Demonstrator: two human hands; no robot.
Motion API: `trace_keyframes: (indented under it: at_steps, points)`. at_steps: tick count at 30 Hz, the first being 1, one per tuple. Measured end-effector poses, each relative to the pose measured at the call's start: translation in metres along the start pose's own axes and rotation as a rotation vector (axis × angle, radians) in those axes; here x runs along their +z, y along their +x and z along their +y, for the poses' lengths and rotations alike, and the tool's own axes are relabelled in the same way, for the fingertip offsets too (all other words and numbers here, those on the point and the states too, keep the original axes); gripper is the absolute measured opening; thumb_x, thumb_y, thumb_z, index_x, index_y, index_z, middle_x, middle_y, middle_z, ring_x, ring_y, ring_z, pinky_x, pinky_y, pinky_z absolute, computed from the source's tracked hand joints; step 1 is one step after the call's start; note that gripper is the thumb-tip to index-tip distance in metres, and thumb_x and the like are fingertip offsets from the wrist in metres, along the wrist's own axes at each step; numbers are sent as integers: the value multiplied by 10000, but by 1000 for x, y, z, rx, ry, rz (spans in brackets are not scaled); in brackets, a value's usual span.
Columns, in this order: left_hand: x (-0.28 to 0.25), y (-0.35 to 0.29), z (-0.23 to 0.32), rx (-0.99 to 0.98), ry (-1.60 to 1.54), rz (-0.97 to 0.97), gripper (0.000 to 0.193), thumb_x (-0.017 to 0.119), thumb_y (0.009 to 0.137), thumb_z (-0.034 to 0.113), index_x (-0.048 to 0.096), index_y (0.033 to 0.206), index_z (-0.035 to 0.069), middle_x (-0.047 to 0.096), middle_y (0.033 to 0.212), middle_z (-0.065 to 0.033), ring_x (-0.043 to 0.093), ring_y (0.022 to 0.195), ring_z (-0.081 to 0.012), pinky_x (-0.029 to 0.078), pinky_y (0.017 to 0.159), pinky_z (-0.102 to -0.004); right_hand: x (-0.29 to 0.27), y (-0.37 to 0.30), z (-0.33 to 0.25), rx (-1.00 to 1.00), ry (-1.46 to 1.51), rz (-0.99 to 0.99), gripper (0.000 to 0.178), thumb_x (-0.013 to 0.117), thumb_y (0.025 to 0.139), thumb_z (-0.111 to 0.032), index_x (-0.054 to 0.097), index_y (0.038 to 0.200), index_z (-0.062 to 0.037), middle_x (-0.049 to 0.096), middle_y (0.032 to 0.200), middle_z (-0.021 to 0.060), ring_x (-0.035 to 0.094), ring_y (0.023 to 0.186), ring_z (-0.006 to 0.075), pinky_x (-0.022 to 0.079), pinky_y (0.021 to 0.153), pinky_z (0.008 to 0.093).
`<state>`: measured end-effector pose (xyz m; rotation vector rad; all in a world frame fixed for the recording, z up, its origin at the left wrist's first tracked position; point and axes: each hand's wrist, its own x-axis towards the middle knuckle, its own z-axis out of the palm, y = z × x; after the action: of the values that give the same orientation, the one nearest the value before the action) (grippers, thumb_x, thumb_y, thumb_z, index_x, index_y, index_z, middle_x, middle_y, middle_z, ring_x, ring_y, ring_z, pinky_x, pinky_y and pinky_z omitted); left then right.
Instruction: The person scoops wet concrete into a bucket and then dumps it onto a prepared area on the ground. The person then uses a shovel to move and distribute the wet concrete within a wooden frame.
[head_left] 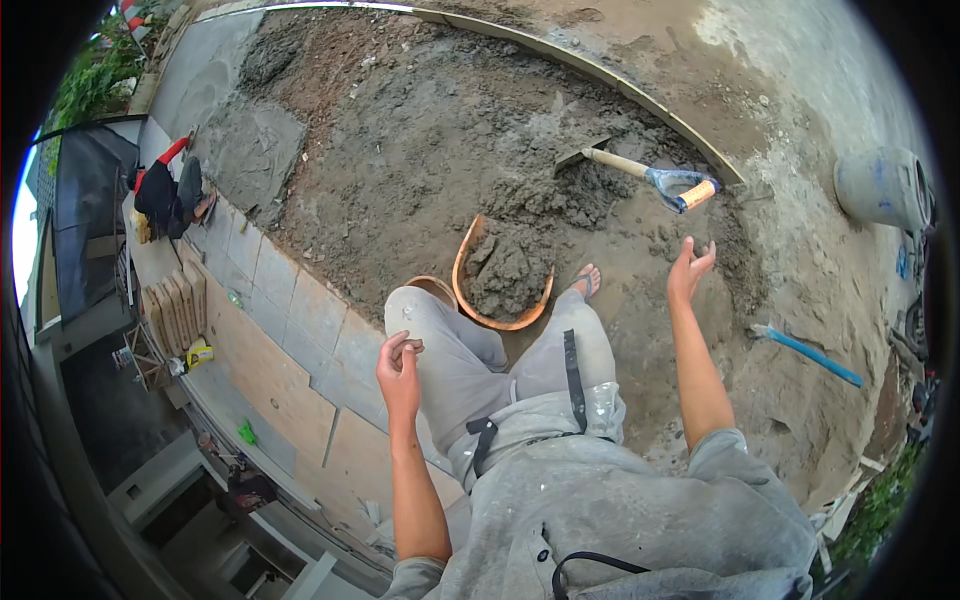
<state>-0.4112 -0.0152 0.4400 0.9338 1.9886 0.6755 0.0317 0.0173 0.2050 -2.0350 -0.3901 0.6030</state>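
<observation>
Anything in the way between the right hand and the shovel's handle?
Nothing visible: the right hand is open, and only grey ground shows between it and the blue handle of the shovel.

The ground [650,350] bears grey mortar [610,192], an orange-rimmed bucket [460,275], a blue-handled tool [810,355].

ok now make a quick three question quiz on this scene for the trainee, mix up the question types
1. True or false: the right hand is apart from the shovel.
2. Multiple choice: what is heaped in the orange-rimmed container?
a) clear water
b) wet-looking grey mix
c) red bricks
3. Fill in the blank: in this view, the long blue shaft lies to the ____ of the right hand.

Key: 1 true; 2 b; 3 right.
</observation>
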Motion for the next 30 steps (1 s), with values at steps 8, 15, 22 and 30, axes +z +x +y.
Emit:
trace_keyframes:
  at_steps: [8,15,22,30]
  points:
    - [110,154,-24,67,243,-447,223,488,922,111,536,1108,-1,638,947,-91,606,889,-160,459,773,-274,91,-53,150,795,168,-663,216,554,853,-205,574,992,-42,648,879,84,635,796,188,515,742,330]
    - [201,363,-325,-245,433,-673,333,557,879,177,523,1130,-40,629,965,-161,611,937,-220,477,811,-306,265,-98,360,953,-29,-611,302,598,825,-282,630,951,-9,666,874,99,635,854,221,487,795,349]
    - [272,472,-529,-513,698,-268,517,367,919,405,581,1015,-56,623,839,-151,602,772,-221,476,688,-318,294,-177,599,967,-556,-199,574,479,884,-502,610,967,51,623,956,131,569,892,240,426,805,346]
    - [246,522,-535,-815,113,-454,360,311,874,346,497,727,75,406,561,-27,376,471,-151,326,451,-291,353,-191,586,1184,-63,-205,507,367,929,-489,573,754,-61,523,647,35,494,613,149,393,593,287]
